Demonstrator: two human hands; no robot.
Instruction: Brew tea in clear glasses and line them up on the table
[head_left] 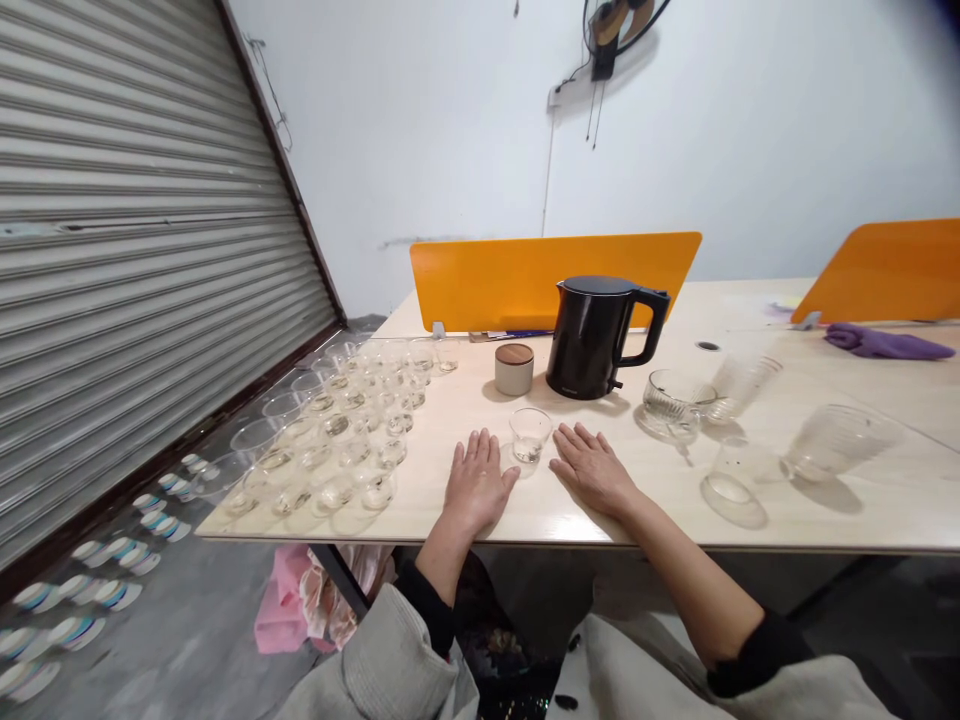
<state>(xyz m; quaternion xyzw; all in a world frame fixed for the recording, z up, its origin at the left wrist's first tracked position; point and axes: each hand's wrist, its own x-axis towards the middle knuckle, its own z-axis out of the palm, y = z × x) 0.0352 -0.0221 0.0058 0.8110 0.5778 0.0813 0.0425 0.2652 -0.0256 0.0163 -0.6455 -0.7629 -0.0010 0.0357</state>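
My left hand (478, 482) lies flat on the table, palm down, with its fingers stretched out and nothing in it. Flat on the wood too, my right hand (591, 466) has its fingers extended and is bare. Between the two stands a small clear cup (530, 437) with a little dark matter at its bottom; neither hand grips it. Behind the cup sit a grey jar (514, 370) with a wooden lid and a black electric kettle (591, 340), its handle to the right.
Rows of clear cups (337, 425) fill the table's left end. At right are a ribbed glass bowl (670, 397) with a spoon-like piece beside it, stacked clear cups (840, 440) lying tilted, and a purple cloth (889, 342). An orange divider (487, 280) stands behind the kettle.
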